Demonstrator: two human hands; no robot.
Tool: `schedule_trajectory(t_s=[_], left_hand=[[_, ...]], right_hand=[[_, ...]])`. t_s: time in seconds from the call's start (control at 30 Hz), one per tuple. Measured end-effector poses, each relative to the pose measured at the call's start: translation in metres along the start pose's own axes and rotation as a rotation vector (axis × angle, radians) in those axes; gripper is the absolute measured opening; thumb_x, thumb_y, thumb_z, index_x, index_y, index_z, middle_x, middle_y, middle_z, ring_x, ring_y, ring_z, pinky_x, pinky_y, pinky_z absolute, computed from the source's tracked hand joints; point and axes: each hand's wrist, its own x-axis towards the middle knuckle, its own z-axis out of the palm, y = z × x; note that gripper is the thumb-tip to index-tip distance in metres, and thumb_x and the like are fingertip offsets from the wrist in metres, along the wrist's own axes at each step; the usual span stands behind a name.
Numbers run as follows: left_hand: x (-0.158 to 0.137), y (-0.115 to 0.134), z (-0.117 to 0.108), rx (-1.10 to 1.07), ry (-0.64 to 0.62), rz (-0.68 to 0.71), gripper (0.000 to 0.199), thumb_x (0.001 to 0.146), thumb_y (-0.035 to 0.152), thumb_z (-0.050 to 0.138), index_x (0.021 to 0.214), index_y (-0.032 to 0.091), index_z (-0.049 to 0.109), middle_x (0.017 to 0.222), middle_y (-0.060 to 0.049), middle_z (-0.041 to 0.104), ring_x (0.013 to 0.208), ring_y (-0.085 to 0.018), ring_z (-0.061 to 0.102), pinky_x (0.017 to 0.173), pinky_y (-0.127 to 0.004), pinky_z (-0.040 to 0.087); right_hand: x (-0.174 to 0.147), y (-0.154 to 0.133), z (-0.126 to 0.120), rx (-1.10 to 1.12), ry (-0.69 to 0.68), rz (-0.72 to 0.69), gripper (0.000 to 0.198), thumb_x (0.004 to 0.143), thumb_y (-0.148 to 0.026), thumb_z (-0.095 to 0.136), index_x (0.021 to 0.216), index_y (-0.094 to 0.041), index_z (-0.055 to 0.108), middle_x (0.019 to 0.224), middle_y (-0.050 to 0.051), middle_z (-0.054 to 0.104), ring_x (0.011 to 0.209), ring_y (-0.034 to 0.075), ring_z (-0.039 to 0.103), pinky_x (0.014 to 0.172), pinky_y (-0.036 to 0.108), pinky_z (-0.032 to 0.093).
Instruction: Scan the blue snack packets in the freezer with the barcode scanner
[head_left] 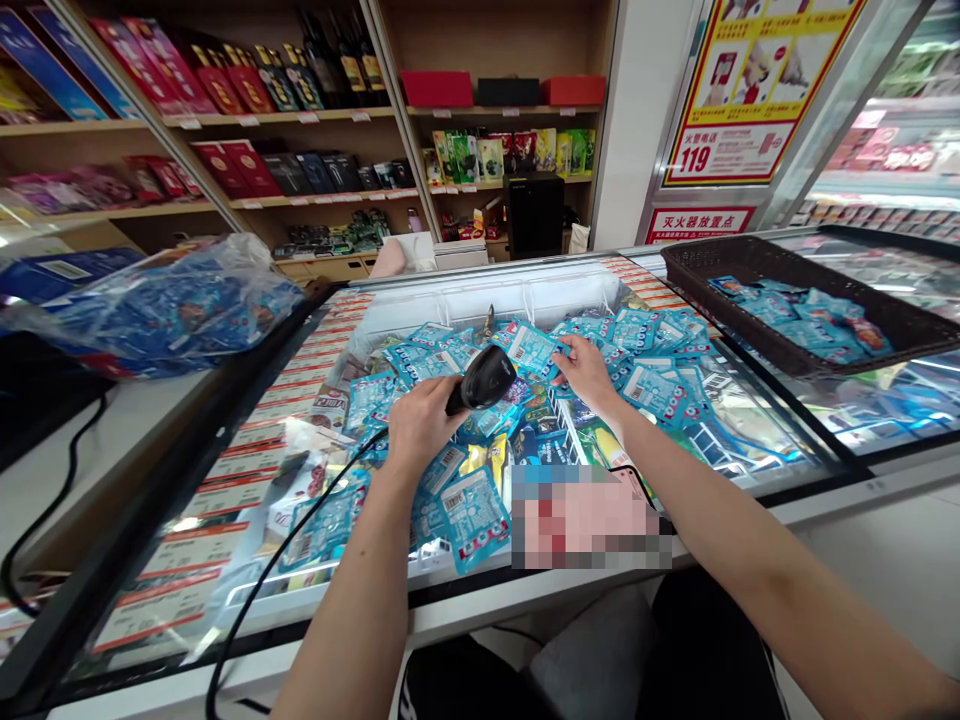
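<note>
My left hand (418,422) grips a black barcode scanner (484,378) over an open chest freezer (480,300); its black cable (285,560) trails down to the lower left. The scanner's head points toward a light blue packet (529,348) that my right hand (589,372) holds by its edge. Both hands hover above a heap of several similar blue packets (645,385) lying in the freezer.
A black mesh basket (750,262) with more blue packets sits on the freezer's glass lid at right. A clear bag of blue packets (165,310) lies at left. Price labels (247,460) line the freezer's left rim. Wooden shelves (300,115) of boxed goods stand behind.
</note>
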Motion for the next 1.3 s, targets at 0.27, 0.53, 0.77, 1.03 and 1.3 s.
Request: schedule_trajectory(t_s=[0.27,0.53,0.77,1.03,1.3], left_hand=[[-0.001,0.002,0.001,0.007,-0.02,0.015,0.039,0.077,0.036,0.053,0.113,0.021,0.056,0.108,-0.008,0.064,0.1,-0.025,0.058,0.075,-0.03,0.043],[0.0,0.001,0.002,-0.002,-0.003,0.03,0.038,0.077,0.036,0.054,0.113,0.023,0.056,0.107,-0.006,0.064,0.099,-0.024,0.058,0.073,-0.03,0.043],[0.0,0.002,0.002,0.016,-0.02,0.026,0.038,0.077,0.036,0.053,0.112,0.022,0.057,0.107,-0.007,0.064,0.097,-0.025,0.059,0.071,-0.029,0.042],[0.0,0.001,0.004,0.018,-0.003,0.023,0.038,0.077,0.036,0.055,0.112,0.022,0.057,0.106,-0.007,0.064,0.097,-0.025,0.059,0.07,-0.029,0.042],[0.0,-0.001,0.005,0.023,0.045,0.064,0.037,0.077,0.035,0.055,0.112,0.022,0.055,0.104,-0.004,0.064,0.098,-0.023,0.059,0.073,-0.029,0.042]], right_hand=[[-0.001,-0.001,0.0,0.024,-0.008,0.008,0.031,0.083,-0.032,0.047,0.111,-0.018,0.049,0.078,0.0,0.06,0.049,0.015,0.062,0.046,0.026,0.045],[-0.002,0.0,0.002,0.022,-0.007,-0.006,0.029,0.083,-0.033,0.049,0.108,-0.019,0.049,0.076,-0.001,0.059,0.047,0.013,0.061,0.046,0.024,0.045],[-0.002,-0.001,0.001,0.018,-0.014,-0.003,0.027,0.084,-0.033,0.048,0.107,-0.019,0.049,0.076,-0.002,0.058,0.048,0.013,0.061,0.046,0.025,0.045],[-0.001,0.003,0.003,0.016,-0.003,-0.013,0.03,0.084,-0.035,0.047,0.109,-0.02,0.049,0.065,-0.005,0.051,0.048,0.014,0.061,0.046,0.024,0.044],[-0.003,-0.003,-0.017,-0.272,0.262,-0.19,0.029,0.084,-0.023,0.045,0.111,-0.019,0.054,0.082,0.005,0.059,0.07,0.019,0.059,0.071,0.034,0.047]])
